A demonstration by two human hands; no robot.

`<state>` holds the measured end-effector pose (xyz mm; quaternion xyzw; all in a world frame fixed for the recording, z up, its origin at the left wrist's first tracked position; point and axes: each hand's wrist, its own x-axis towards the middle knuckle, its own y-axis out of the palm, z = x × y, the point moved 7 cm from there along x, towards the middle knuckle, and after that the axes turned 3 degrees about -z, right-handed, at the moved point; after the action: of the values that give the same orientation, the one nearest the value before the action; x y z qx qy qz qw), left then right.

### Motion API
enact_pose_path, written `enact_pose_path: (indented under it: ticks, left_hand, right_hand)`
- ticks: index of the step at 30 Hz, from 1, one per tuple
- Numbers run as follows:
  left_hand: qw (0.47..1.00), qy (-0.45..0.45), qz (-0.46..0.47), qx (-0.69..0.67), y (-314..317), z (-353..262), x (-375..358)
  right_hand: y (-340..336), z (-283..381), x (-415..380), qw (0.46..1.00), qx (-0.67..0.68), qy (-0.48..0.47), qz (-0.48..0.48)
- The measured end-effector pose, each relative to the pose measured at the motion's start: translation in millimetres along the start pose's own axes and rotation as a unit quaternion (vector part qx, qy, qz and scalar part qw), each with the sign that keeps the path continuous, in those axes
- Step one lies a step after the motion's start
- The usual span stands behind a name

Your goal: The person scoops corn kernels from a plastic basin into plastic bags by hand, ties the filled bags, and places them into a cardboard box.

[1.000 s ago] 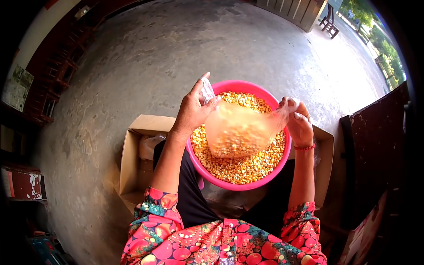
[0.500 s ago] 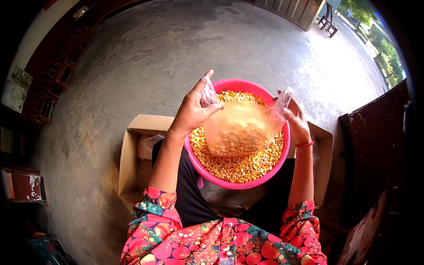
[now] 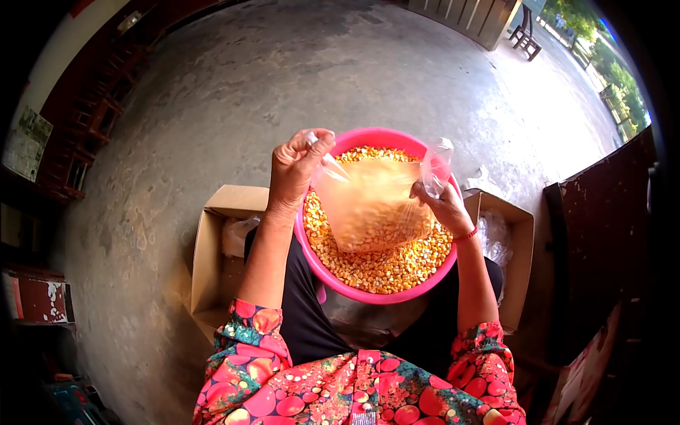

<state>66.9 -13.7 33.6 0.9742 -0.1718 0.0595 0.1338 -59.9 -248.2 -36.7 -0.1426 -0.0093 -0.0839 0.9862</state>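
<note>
A clear plastic bag (image 3: 375,202) with corn kernels in its lower part lies tilted over a pink basin (image 3: 340,285). Loose yellow corn kernels (image 3: 382,273) fill the basin around it. My left hand (image 3: 301,166) is closed on the bag's upper left corner, fingers curled at the basin's rim. On the other side, my right hand (image 3: 446,205) pinches the bag's right edge, and a loose flap of plastic stands up above the fingers. The basin sits between my knees.
A cardboard box (image 3: 205,255) with plastic in it stands left of my legs. Another cardboard box (image 3: 520,262) holding clear plastic bags (image 3: 494,237) is at the right. Concrete floor (image 3: 283,78) stretches ahead, with a small wooden chair (image 3: 525,35) by the doorway.
My left hand has curled its fingers and shifted slightly left and down. My right hand has moved inward and down along the bag's edge, uncovering plastic bags in the right box.
</note>
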Motion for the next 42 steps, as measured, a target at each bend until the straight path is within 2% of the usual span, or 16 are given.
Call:
enact_pose_path:
  ticks: [2,4,6,8,9,10,12,17,18,24,26,28,31,35,37,42]
  left_hand:
    - [0.997,0.054,0.016,-0.044,-7.2,2.8,5.7]
    - [0.998,0.017,-0.034,-0.056,-16.5,5.2,7.2]
    - [0.999,-0.03,-0.024,-0.012,-14.9,13.3,8.5]
    - [0.995,-0.019,0.077,0.054,8.3,20.1,4.0]
    - [0.975,-0.025,0.15,0.164,21.1,16.9,-2.8]
    - [0.939,0.056,0.184,0.283,28.2,20.2,-7.1]
    - [0.883,0.028,0.186,0.429,35.4,24.4,-17.1]
    - [0.901,-0.076,0.241,0.351,41.6,49.4,-18.9]
    - [0.894,-0.112,0.257,0.349,42.4,54.6,-20.3]
    - [0.949,-0.05,0.24,0.2,50.0,48.6,-21.7]
    - [0.951,-0.051,0.24,0.19,50.3,47.2,-20.5]
    - [0.933,0.04,0.252,0.252,54.2,37.5,-19.2]
    - [0.928,0.064,0.298,0.212,63.0,38.6,-24.4]
    - [0.922,0.017,0.325,0.21,70.8,36.7,-30.9]
    - [0.935,-0.037,0.318,0.155,71.0,36.7,-32.0]
    - [0.948,-0.053,0.281,0.142,63.0,44.7,-26.4]
  right_hand:
    - [-2.6,1.9,-1.4,1.0,-0.007,0.019,-0.012]
    - [-7.4,3.3,-1.8,0.999,0.03,0.005,-0.043]
    - [-9.9,-6.5,0.7,0.998,0.045,-0.006,-0.051]
    - [-19.7,-5.7,1.2,0.989,0.07,-0.042,-0.125]
    - [-19.4,-5.0,2.5,0.988,0.109,-0.029,-0.11]
    - [-20.4,-2.2,2.9,0.988,0.107,-0.03,-0.109]
    - [-19.3,-2.9,2.2,0.978,0.183,-0.014,-0.098]
    - [-19.0,2.2,-0.9,0.971,0.225,0.018,-0.075]
    - [-16.6,9.6,-3.5,0.983,0.177,0.023,-0.038]
    - [9.8,11.5,-6.2,0.982,0.129,0.014,0.136]
    - [15.6,12.7,-7.7,0.984,0.0,-0.039,0.173]
    - [14.7,17.2,-6.6,0.985,-0.075,-0.061,0.14]
    - [9.8,-8.0,-3.1,0.99,-0.086,0.056,0.095]
    - [8.0,7.3,-2.8,0.996,0.077,0.008,0.049]
    - [7.9,2.0,-3.7,0.994,0.094,0.011,0.056]
    - [11.1,9.0,-5.1,0.993,0.068,0.027,0.087]
